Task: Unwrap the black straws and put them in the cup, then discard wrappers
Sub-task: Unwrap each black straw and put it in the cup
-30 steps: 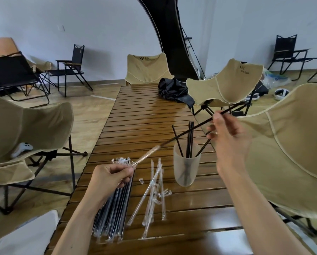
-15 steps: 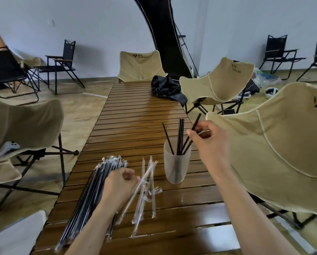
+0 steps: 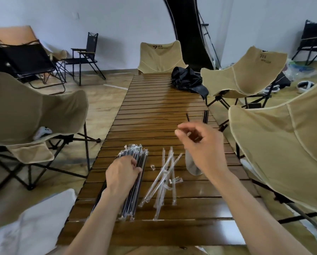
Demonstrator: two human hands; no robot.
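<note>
A bundle of wrapped black straws (image 3: 135, 183) lies on the slatted wooden table (image 3: 163, 107). My left hand (image 3: 122, 173) rests on the bundle with its fingertips curled onto the straws. Several empty clear wrappers (image 3: 165, 178) lie to the right of the bundle. The translucent cup (image 3: 190, 164) stands behind my right hand (image 3: 200, 146), mostly hidden; the tips of unwrapped black straws (image 3: 205, 116) stick out above the hand. My right hand hovers in front of the cup with loosely curled fingers and nothing visible in it.
Tan folding chairs stand at the left (image 3: 34, 115), the right (image 3: 282, 144), the far right (image 3: 244, 74) and the table's far end (image 3: 160, 57). A black bag (image 3: 188, 80) lies on the far right part of the table. White cloth (image 3: 30, 223) is at the lower left.
My right hand has let go of the straw at the cup and drawn back toward the left. My left hand has dropped the wrapper and moved onto the bundle of wrapped straws.
</note>
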